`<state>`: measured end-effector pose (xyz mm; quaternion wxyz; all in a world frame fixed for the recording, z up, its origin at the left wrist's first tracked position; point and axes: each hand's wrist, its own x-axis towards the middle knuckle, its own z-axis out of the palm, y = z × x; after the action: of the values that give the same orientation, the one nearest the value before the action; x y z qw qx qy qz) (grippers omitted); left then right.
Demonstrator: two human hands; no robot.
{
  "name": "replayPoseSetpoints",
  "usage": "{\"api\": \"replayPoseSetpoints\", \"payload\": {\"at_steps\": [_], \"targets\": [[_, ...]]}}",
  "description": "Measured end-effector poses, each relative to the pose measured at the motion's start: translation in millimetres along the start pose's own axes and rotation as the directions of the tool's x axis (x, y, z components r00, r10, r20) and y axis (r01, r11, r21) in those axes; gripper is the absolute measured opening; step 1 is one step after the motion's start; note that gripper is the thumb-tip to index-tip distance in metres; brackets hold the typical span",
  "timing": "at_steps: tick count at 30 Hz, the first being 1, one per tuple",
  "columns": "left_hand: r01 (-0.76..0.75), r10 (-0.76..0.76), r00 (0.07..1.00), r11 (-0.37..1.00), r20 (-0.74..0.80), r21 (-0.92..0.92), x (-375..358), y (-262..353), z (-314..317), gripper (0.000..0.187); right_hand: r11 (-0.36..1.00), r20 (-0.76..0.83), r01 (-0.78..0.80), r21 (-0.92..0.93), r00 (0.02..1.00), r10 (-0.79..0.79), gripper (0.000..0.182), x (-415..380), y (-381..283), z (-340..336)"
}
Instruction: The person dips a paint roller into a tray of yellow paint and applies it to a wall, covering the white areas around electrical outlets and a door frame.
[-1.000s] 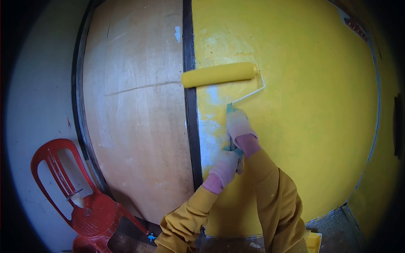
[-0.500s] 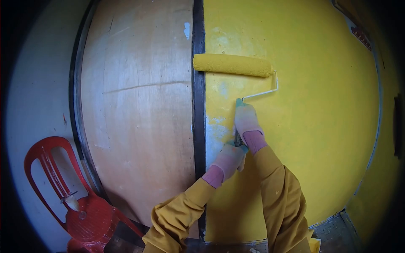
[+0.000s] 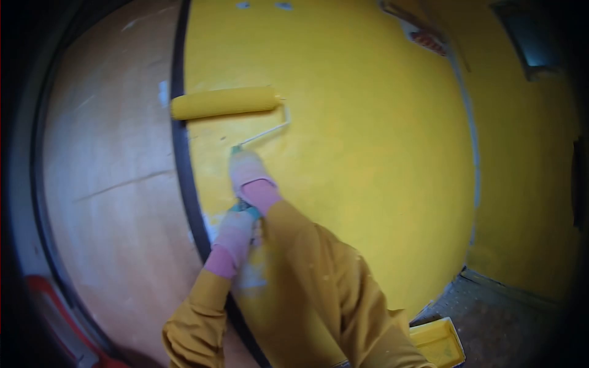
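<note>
A paint roller (image 3: pixel 227 103) with a long yellow sleeve and a thin white wire frame lies across the yellow wall (image 3: pixel 362 159). The sleeve's left end overlaps a dark upright strip (image 3: pixel 183 153). My right hand (image 3: pixel 246 168), in a pale glove with green fingertips and a pink cuff, is closed round the upper part of the roller's handle, just below the frame. Lower down, my gloved left hand (image 3: pixel 233 233) is wrapped round the handle's lower end. Most of the handle is hidden by the gloves. Whitish patches show on the wall beside my left hand.
Bare wooden panelling (image 3: pixel 110 147) stands left of the dark strip. A yellow paint tray (image 3: pixel 438 343) sits on the floor at lower right. Part of a red chair (image 3: pixel 58 313) shows at lower left. The wall's right corner carries a pale blue line (image 3: pixel 475 165).
My view has turned right, so wall and chair shift left and more of the paint tray shows. The roller has moved up the wall, still held in both hands.
</note>
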<state>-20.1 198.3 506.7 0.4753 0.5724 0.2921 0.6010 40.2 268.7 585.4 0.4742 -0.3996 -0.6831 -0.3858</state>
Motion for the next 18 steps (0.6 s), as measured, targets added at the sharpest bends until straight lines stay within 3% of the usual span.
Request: {"api": "replayPoseSetpoints", "payload": {"at_steps": [1, 6, 8, 9, 11, 13, 15, 17, 18], "targets": [[0.029, -0.029, 1.0, 1.0, -0.011, 0.005, -3.2, 4.8, 7.2, 0.004, 1.0, 0.09, 0.0, 0.016, 0.996, -0.001, 0.013, 4.1, -0.9, -10.8], [-0.017, 0.019, 1.0, 0.981, -0.008, 0.195, -53.3, -54.6, 8.9, 0.008, 0.999, 0.103, 0.017, -0.033, 0.995, -0.013, 0.017, -77.6, -6.0, -8.0], [0.13, -0.131, 0.991, 0.99, 0.01, 0.048, -67.7, -66.5, 10.0, 0.008, 0.993, 0.465, 0.114, -0.021, 0.881, -0.091, 0.02, -94.9, -9.7, -27.7], [0.136, -0.137, 0.99, 0.99, 0.021, 0.049, -67.5, -60.9, 11.9, 0.008, 0.994, 0.468, 0.106, -0.029, 0.88, -0.08, 0.02, -91.5, -8.5, -29.7], [0.09, -0.089, 0.996, 0.989, -0.015, 0.119, -57.0, -34.4, 11.9, 0.011, 0.999, 0.347, 0.044, 0.015, 0.937, -0.047, 0.022, -66.9, -9.0, -29.5], [0.066, -0.068, 0.997, 0.996, 0.033, 0.068, -29.0, -5.3, 8.0, 0.01, 1.0, 0.234, 0.028, 0.012, 0.972, -0.03, 0.018, -28.4, -5.8, -36.7], [0.045, -0.047, 0.998, 0.998, 0.047, 0.033, 1.6, 3.7, 3.6, 0.009, 0.994, 0.162, 0.106, -0.022, 0.982, -0.101, 0.013, 7.9, 0.5, -32.4], [0.062, -0.016, 0.979, 0.972, 0.203, -0.226, 14.3, 7.1, -6.1, 0.008, 0.996, 0.023, 0.076, -0.051, 0.997, -0.075, 0.013, 17.8, 3.4, -19.9], [-0.552, 0.476, 0.834, 0.709, 0.28, 0.438, 21.8, -11.2, -18.9, 0.005, 0.998, 0.053, 0.058, -0.034, 0.997, -0.056, 0.012, 8.9, 4.2, -13.2]]}}
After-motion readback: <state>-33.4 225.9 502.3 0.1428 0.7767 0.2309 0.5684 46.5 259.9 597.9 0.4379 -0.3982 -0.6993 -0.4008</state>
